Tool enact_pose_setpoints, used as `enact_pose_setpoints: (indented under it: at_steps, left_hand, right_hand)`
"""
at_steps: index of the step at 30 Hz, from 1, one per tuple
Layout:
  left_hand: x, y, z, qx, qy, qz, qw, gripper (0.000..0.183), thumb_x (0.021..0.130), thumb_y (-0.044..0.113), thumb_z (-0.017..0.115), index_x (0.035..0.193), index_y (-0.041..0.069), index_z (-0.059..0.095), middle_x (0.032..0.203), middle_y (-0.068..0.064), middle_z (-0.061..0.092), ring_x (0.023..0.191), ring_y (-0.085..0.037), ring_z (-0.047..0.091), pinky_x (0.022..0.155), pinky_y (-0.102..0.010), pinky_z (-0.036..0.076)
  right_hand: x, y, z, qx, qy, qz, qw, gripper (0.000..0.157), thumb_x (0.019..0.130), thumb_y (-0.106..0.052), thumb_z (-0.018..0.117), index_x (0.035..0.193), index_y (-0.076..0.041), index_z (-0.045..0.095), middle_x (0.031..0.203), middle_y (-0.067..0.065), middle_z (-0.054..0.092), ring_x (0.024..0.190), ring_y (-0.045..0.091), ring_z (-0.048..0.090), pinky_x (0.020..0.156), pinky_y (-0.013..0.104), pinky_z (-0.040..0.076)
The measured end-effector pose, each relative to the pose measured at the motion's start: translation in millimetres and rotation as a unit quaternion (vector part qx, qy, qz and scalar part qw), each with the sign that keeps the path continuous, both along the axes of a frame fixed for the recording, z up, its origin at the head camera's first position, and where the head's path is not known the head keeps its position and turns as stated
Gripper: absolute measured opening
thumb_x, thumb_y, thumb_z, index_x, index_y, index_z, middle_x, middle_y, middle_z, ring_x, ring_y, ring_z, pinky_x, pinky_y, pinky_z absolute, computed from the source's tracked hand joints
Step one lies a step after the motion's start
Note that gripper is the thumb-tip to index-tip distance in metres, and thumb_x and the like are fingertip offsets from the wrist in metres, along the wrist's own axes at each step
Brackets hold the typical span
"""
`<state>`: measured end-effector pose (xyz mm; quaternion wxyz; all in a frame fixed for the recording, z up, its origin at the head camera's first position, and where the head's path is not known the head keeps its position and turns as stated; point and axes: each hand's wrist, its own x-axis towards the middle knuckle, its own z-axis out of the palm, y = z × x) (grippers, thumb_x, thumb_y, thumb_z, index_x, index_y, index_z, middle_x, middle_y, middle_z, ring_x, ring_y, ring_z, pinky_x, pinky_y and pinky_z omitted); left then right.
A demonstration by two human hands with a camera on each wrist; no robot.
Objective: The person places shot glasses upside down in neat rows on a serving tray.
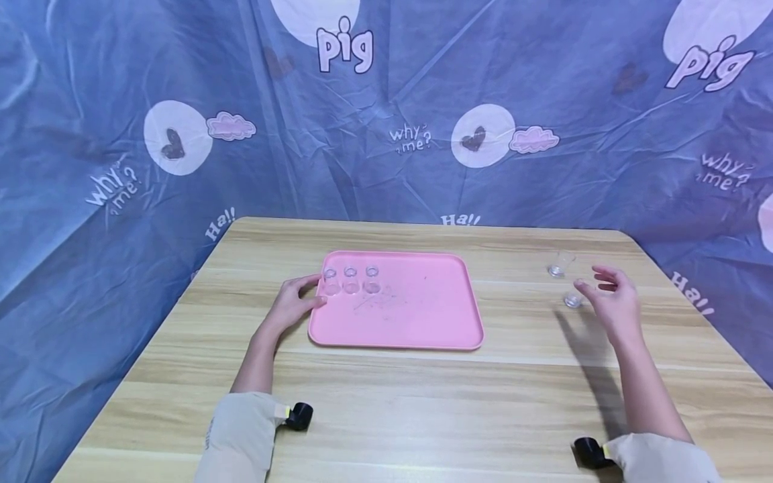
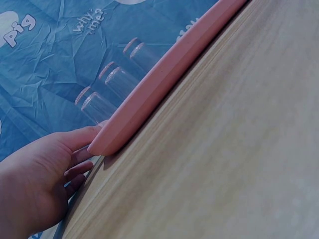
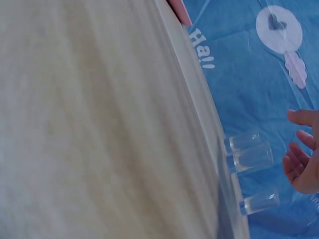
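Note:
Three small clear glasses (image 1: 351, 281) stand in a row at the left of a pink tray (image 1: 423, 302); they look upside down, thick bases uppermost. My left hand (image 1: 291, 305) holds the tray's left edge. In the left wrist view, the thumb of the left hand (image 2: 45, 174) lies over the tray's rim (image 2: 144, 104) and the other fingers sit outside it. At the right, my right hand (image 1: 614, 305) hovers beside more clear glasses (image 1: 557, 270). Three of these glasses (image 3: 252, 158) show upright in the right wrist view, apart from the loosely curved fingers of the right hand (image 3: 305, 154).
Everything stands on a light wood-grain table (image 1: 386, 402). A blue printed cloth (image 1: 386, 134) hangs behind the table and along its sides. Wrist cameras (image 1: 299, 416) are strapped at both sleeves, above the table's near part.

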<state>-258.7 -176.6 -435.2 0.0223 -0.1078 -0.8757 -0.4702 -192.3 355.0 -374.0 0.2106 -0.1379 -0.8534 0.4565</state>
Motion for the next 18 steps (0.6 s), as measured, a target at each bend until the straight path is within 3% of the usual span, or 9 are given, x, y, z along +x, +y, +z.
enact_pose_setpoints:
  at_steps: [4, 7, 10, 14, 16, 18]
  left_hand:
    - [-0.1, 0, 0.1, 0.003, 0.003, -0.003, 1.0000, 0.056, 0.079, 0.010, 0.070, 0.129, -0.003, 0.048, 0.125, -0.022, 0.051, 0.123, -0.038, 0.035, 0.106, -0.047, 0.020]
    - [-0.2, 0, 0.0, 0.008, 0.005, -0.006, 0.9999, 0.056, 0.079, 0.010, 0.070, 0.129, -0.003, 0.048, 0.124, -0.022, 0.052, 0.122, -0.037, 0.036, 0.105, -0.046, 0.022]
    - [0.1, 0, -0.1, 0.010, 0.013, -0.011, 0.9998, 0.055, 0.079, 0.009, 0.069, 0.128, -0.004, 0.049, 0.123, -0.023, 0.053, 0.121, -0.038, 0.038, 0.105, -0.046, 0.023]
    - [1.0, 0, -0.3, 0.009, 0.021, -0.013, 0.9996, 0.054, 0.078, 0.007, 0.070, 0.127, -0.006, 0.049, 0.122, -0.024, 0.053, 0.120, -0.039, 0.039, 0.104, -0.047, 0.024]
    - [1.0, -1, -0.9, 0.009, 0.020, -0.011, 0.9997, 0.054, 0.078, 0.007, 0.070, 0.127, -0.005, 0.050, 0.121, -0.023, 0.054, 0.120, -0.038, 0.039, 0.104, -0.046, 0.024]
    - [0.9, -1, -1.5, 0.008, 0.020, -0.012, 0.9997, 0.054, 0.079, 0.007, 0.070, 0.127, -0.005, 0.049, 0.122, -0.023, 0.054, 0.120, -0.038, 0.039, 0.104, -0.046, 0.024]
  right_hand:
    - [-0.6, 7, -6.7, 0.013, -0.034, -0.008, 0.999, 0.055, 0.085, -0.022, 0.064, 0.130, 0.003, 0.043, 0.116, 0.010, 0.044, 0.098, 0.021, 0.044, 0.071, 0.013, 0.037]
    - [-0.8, 9, -11.7, 0.024, -0.063, 0.001, 0.998, 0.064, 0.087, -0.025, 0.061, 0.135, 0.006, 0.034, 0.128, 0.024, 0.040, 0.107, 0.032, 0.042, 0.075, 0.018, 0.038]
    - [-0.9, 11, -16.8, 0.028, -0.078, 0.021, 0.996, 0.066, 0.088, -0.026, 0.059, 0.137, 0.007, 0.029, 0.132, 0.029, 0.037, 0.109, 0.036, 0.040, 0.074, 0.018, 0.038]
    - [-3.6, 13, -25.2, 0.015, -0.074, 0.040, 0.996, 0.066, 0.088, -0.021, 0.060, 0.136, 0.011, 0.027, 0.125, 0.029, 0.040, 0.089, 0.010, 0.048, 0.065, 0.009, 0.040]
    - [-6.2, 14, -29.4, 0.010, -0.075, 0.042, 0.996, 0.067, 0.087, -0.020, 0.061, 0.135, 0.012, 0.027, 0.117, 0.024, 0.045, 0.078, -0.005, 0.043, 0.063, 0.007, 0.040]
    - [-8.2, 15, -32.7, 0.010, -0.079, 0.044, 0.996, 0.066, 0.087, -0.020, 0.062, 0.134, 0.013, 0.028, 0.115, 0.024, 0.046, 0.073, -0.011, 0.040, 0.064, 0.008, 0.041]
